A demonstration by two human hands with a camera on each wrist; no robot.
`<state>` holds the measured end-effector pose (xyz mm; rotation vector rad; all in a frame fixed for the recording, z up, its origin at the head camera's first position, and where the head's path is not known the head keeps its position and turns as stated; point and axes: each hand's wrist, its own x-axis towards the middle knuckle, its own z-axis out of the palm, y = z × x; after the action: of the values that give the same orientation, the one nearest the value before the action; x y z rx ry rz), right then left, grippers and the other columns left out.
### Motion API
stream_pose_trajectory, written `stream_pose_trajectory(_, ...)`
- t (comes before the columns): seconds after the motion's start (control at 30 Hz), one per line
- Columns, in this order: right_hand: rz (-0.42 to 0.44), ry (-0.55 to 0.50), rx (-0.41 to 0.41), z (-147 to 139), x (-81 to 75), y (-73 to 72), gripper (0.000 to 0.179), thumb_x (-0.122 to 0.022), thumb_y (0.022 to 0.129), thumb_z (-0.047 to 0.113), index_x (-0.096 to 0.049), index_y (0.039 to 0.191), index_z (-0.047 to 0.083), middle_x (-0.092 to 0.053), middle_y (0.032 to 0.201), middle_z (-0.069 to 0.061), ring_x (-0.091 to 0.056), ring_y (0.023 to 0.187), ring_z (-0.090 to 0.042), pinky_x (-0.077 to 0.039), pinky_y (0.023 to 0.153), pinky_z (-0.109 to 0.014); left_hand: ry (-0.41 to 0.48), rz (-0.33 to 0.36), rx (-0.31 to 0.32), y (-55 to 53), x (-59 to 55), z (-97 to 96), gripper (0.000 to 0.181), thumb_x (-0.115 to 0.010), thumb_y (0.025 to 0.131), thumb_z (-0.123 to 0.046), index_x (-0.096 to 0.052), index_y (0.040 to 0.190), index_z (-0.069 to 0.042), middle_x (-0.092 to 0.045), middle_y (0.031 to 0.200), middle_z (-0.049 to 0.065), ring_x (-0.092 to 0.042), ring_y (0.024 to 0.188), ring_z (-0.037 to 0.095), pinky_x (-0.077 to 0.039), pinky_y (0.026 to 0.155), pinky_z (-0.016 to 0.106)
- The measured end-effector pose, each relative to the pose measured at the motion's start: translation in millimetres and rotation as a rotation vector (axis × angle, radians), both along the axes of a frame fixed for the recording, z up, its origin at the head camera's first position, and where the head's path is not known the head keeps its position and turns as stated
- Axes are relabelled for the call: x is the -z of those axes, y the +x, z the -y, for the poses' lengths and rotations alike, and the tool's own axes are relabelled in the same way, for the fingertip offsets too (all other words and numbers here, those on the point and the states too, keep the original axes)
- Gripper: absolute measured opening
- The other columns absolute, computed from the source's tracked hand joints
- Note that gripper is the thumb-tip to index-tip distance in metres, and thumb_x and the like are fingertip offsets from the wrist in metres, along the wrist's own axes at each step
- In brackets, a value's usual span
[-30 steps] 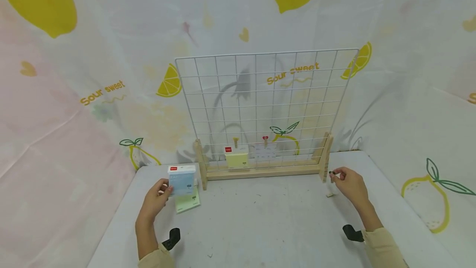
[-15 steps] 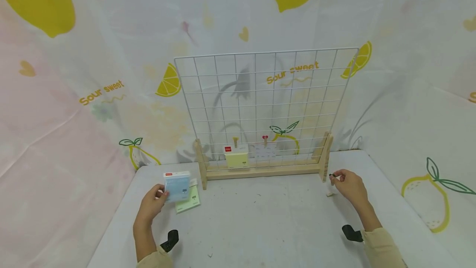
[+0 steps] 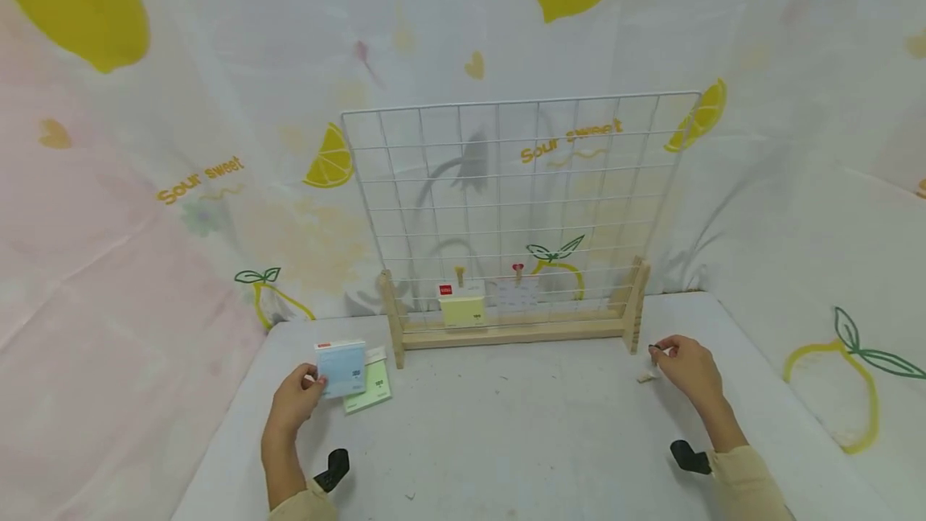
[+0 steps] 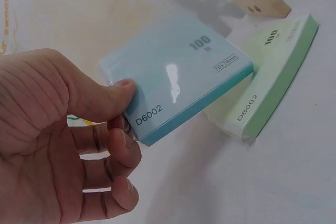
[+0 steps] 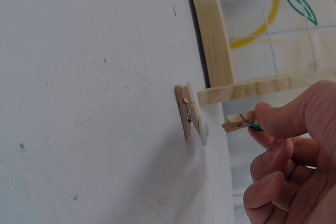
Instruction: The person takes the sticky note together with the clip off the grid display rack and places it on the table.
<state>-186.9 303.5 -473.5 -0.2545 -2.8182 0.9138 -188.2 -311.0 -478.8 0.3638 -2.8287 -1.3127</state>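
Observation:
Between thumb and fingers my left hand [image 3: 295, 396] pinches a wrapped blue sticky note pad [image 4: 178, 72] by its edge, tilted above the table. Partly behind it, a green sticky note pad [image 4: 268, 77] lies on the table. On the other side, my right hand [image 3: 689, 372] pinches a small wooden clothespin [image 5: 239, 121] with a bit of green on it, just off the rack's right foot. A second wooden clothespin [image 5: 188, 111] with a white piece lies on the table close by. Its decoration is hard to make out.
A white wire grid [image 3: 517, 159] stands in a wooden base [image 3: 506, 336] at the back. Clipped low on it are a yellow sticky note pad [image 3: 463, 310] and a pale patterned pad [image 3: 517, 293]. Small specks dot the white table [image 3: 506, 441].
My left hand has lowered the blue sticky note pad and drawn it slightly left. The right hand has come down a little, nearer the table, with the clothespin still held.

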Motion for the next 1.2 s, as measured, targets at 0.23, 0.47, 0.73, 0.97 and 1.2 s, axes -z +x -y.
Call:
stream_pose_trajectory(0.23, 0.02, -0.024, -0.009, -1.6, 3.3, 1.9, 0.032, -0.066, 0.091, 0.024, -0.066, 0.101, -0.007, -0.062, 0.087, -0.016, -0.057, 0.077, -0.029, -0.042, 0.056, -0.036, -0.029, 0.022, -0.034, 3.6, 3.0, 1.4, 0.024, -0.053, 0.098, -0.016, -0.051, 0.11, 0.004, -0.051, 0.087, 0.014, -0.048, 0.071, 0.022, -0.042, 0.056, 0.031)
stream_pose_trajectory(0.47, 0.045, -0.014, -0.006, -4.6, 4.9, -1.9, 0.033, -0.065, 0.092, 0.024, -0.066, 0.101, -0.008, -0.062, 0.088, -0.018, -0.058, 0.077, -0.03, -0.042, 0.058, -0.038, -0.038, 0.058, -0.037, 5.2, 0.9, 2.9, 0.031, -0.051, 0.099, -0.019, -0.05, 0.112, 0.009, -0.053, 0.095, 0.021, -0.051, 0.08, 0.028, -0.045, 0.06, 0.032)
stream_pose_trajectory(0.73, 0.084, -0.03, 0.001, -8.9, 5.9, -1.4, 0.034, -0.064, 0.091, 0.024, -0.065, 0.099, -0.009, -0.062, 0.082, -0.014, -0.056, 0.071, -0.026, -0.041, 0.055, -0.035, -0.064, 0.066, -0.044, 3.2, 6.7, 6.2, 0.036, -0.053, 0.098, -0.02, -0.051, 0.113, 0.012, -0.056, 0.099, 0.024, -0.053, 0.086, 0.032, -0.047, 0.066, 0.038)
stream_pose_trajectory(0.97, 0.102, -0.043, 0.013, -12.4, 12.2, 0.2, 0.034, -0.063, 0.092, 0.024, -0.065, 0.1, -0.008, -0.064, 0.081, -0.01, -0.057, 0.069, -0.024, -0.041, 0.054, -0.034, -0.107, 0.065, -0.031, 4.2, 5.9, 4.1, 0.038, -0.054, 0.098, -0.02, -0.053, 0.112, 0.016, -0.059, 0.099, 0.027, -0.055, 0.089, 0.037, -0.046, 0.074, 0.048)
stream_pose_trajectory(1.2, 0.109, -0.019, 0.012, -13.4, 11.6, 1.6, 0.033, -0.061, 0.092, 0.025, -0.065, 0.096, -0.007, -0.065, 0.082, -0.013, -0.058, 0.071, -0.026, -0.041, 0.054, -0.035, -0.114, 0.111, -0.041, 5.5, 7.9, 6.5, 0.041, -0.054, 0.098, -0.022, -0.055, 0.112, 0.017, -0.06, 0.098, 0.026, -0.054, 0.09, 0.037, -0.044, 0.078, 0.049)
